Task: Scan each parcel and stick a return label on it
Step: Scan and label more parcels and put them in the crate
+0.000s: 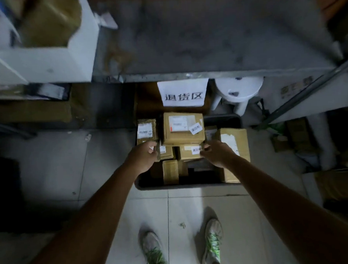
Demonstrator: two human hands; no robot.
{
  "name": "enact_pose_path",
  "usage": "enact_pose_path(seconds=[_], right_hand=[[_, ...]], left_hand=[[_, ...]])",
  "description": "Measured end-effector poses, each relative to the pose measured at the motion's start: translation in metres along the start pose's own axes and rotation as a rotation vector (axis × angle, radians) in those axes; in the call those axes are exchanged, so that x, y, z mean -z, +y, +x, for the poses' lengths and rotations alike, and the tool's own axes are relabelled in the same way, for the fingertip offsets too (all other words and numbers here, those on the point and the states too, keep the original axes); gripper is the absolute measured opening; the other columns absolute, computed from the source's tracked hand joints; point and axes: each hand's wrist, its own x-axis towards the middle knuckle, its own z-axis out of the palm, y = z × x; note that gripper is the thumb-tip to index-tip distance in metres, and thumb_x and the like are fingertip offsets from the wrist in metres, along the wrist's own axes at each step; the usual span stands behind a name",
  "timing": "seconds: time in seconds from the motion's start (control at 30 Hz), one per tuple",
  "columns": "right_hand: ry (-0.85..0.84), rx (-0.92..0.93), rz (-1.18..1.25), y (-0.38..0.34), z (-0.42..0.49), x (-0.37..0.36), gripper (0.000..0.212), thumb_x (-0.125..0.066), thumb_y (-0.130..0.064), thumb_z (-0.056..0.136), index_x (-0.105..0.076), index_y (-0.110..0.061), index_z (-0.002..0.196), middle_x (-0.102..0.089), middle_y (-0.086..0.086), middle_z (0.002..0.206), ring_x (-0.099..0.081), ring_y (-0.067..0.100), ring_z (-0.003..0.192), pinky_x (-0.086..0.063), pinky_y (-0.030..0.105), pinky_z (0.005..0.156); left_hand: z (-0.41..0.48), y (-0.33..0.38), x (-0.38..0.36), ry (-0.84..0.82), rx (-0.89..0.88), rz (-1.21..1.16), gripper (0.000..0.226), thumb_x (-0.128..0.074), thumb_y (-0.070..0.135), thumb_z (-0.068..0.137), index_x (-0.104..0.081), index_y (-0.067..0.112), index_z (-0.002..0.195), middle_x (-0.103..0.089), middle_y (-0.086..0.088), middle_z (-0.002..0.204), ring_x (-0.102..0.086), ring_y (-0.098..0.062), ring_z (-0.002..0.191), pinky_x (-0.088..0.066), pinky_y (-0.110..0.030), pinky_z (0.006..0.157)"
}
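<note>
Could not read the labels [178,123]: too small. Lost the white box [42,62], upper left, to blur and the frame edge. Could not make out any grip in left hand [143,157] or right hand [216,152]. Cropped shoes [154,253] at bottom edge.

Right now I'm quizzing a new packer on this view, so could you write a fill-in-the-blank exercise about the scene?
1. The left hand and right hand reach into a dark ___ full of parcels.
2. The parcels are brown boxes made of ___.
3. The white sign sits under the grey ___.
4. The shoes have ___ laces.
Missing words: bin; cardboard; shelf; green.
</note>
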Motion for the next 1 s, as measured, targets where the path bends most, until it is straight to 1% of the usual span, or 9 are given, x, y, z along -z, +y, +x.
enact_pose_path(seconds=[0.13, 0.2, 0.33, 0.5, 0.6, 0.8, 0.87, 0.93, 1.0], right_hand=[[0.112, 0.023, -0.084, -0.032, -0.062, 0.102, 0.034, -0.058, -0.034, 0.093, -0.063, -0.013, 0.12, -0.065, 0.014, 0.122, -0.061, 0.032, 0.109, -0.045, 0.031, 0.08], [0.177, 0.02, -0.116, -0.043, -0.098, 0.152, 0.038, -0.057, -0.035, 0.094, -0.06, -0.014, 0.125, -0.064, 0.014, 0.124, -0.061, 0.032, 0.111, -0.046, 0.031, 0.082], [0.286, 0.038, -0.239, -0.056, -0.177, 0.242, 0.041, -0.054, -0.039, 0.096, -0.054, -0.018, 0.132, -0.06, 0.014, 0.132, -0.057, 0.033, 0.119, -0.046, 0.036, 0.095], [0.435, -0.059, -0.256, -0.046, -0.285, 0.325, 0.042, -0.055, -0.041, 0.096, -0.053, -0.02, 0.132, -0.059, 0.01, 0.132, -0.058, 0.03, 0.118, -0.048, 0.038, 0.097], [0.49, -0.119, -0.222, -0.019, -0.354, 0.36, 0.038, -0.055, -0.038, 0.097, -0.055, -0.02, 0.131, -0.061, 0.008, 0.13, -0.06, 0.026, 0.115, -0.05, 0.035, 0.095], [0.699, -0.29, -0.071, 0.062, -0.489, 0.39, 0.038, -0.046, -0.033, 0.1, -0.056, -0.017, 0.134, -0.055, 0.009, 0.135, -0.056, 0.031, 0.12, -0.049, 0.037, 0.094], [0.743, -0.364, -0.016, 0.094, -0.536, 0.392, 0.037, -0.049, -0.033, 0.097, -0.059, -0.016, 0.129, -0.058, 0.008, 0.132, -0.058, 0.031, 0.117, -0.049, 0.032, 0.087], [0.772, -0.432, -0.097, 0.128, -0.584, 0.392, 0.039, -0.056, -0.039, 0.093, -0.061, -0.018, 0.125, -0.062, 0.009, 0.125, -0.06, 0.033, 0.113, -0.047, 0.03, 0.081], [0.791, -0.472, -0.12, 0.164, -0.625, 0.391, 0.041, -0.057, -0.043, 0.093, -0.061, -0.017, 0.125, -0.063, 0.012, 0.123, -0.06, 0.034, 0.113, -0.049, 0.033, 0.085]], left_hand=[[-0.046, 0.1, 0.056, 0.042, -0.142, 0.172, 0.037, -0.056, 0.023, 0.095, -0.055, 0.022, 0.131, -0.064, -0.007, 0.123, -0.063, -0.02, 0.097, -0.054, -0.033, 0.079], [-0.069, 0.153, 0.081, 0.053, -0.216, 0.273, 0.035, -0.057, 0.023, 0.093, -0.058, 0.021, 0.128, -0.065, -0.008, 0.12, -0.064, -0.023, 0.098, -0.054, -0.037, 0.084], [-0.112, 0.257, 0.125, 0.086, -0.363, 0.453, 0.04, -0.059, 0.03, 0.092, -0.055, 0.026, 0.132, -0.06, -0.008, 0.13, -0.059, -0.027, 0.113, -0.049, -0.036, 0.095], [-0.169, 0.381, 0.138, 0.064, -0.574, 0.58, 0.041, -0.054, 0.035, 0.096, -0.05, 0.028, 0.136, -0.06, -0.004, 0.129, -0.06, -0.023, 0.11, -0.048, -0.032, 0.094], [-0.208, 0.445, 0.119, 0.032, -0.697, 0.631, 0.041, -0.053, 0.034, 0.097, -0.049, 0.026, 0.137, -0.057, -0.006, 0.129, -0.058, -0.025, 0.111, -0.048, -0.038, 0.096], [-0.295, 0.545, 0.04, -0.079, -0.933, 0.717, 0.039, -0.055, 0.028, 0.097, -0.051, 0.022, 0.135, -0.058, -0.008, 0.125, -0.057, -0.025, 0.108, -0.049, -0.036, 0.092], [-0.327, 0.575, 0.007, -0.095, -1.006, 0.77, 0.04, -0.055, 0.032, 0.097, -0.051, 0.025, 0.136, -0.058, -0.006, 0.127, -0.057, -0.024, 0.109, -0.05, -0.036, 0.09], [-0.36, 0.603, -0.031, -0.101, -1.08, 0.812, 0.041, -0.055, 0.034, 0.096, -0.051, 0.027, 0.136, -0.058, -0.003, 0.127, -0.057, -0.023, 0.11, -0.049, -0.033, 0.086], [-0.391, 0.626, -0.067, -0.103, -1.141, 0.829, 0.041, -0.056, 0.035, 0.095, -0.052, 0.027, 0.135, -0.06, -0.002, 0.124, -0.058, -0.022, 0.108, -0.049, -0.033, 0.088]])
